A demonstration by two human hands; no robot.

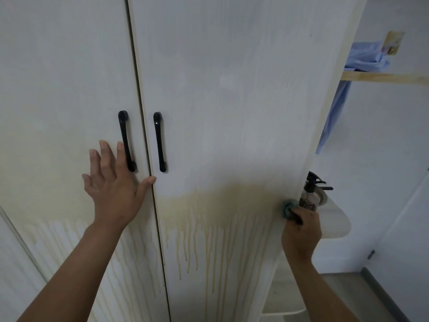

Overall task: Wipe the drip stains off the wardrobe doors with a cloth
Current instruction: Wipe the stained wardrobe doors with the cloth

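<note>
Your left hand (116, 182) lies flat at centre-left on the left door (58, 89), fingers spread wide, thumb at the seam, just below the black handle (126, 140). At lower right, your right hand (301, 231) has its grip closed round the teal cloth (287, 206) at the right door (232, 89)'s outer edge. The drip stains (209, 228) streak the lower middle, open between your hands. A spray bottle (310, 194) stands just past that edge.

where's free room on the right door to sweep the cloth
The white right door is bare from its black bar handle to its right edge, down through the yellowish drip stains. Crowded: the centre seam, where the left hand lies flat by the other black handle; the right edge, where the right hand grips the teal cloth beside a spray bottle.
</note>
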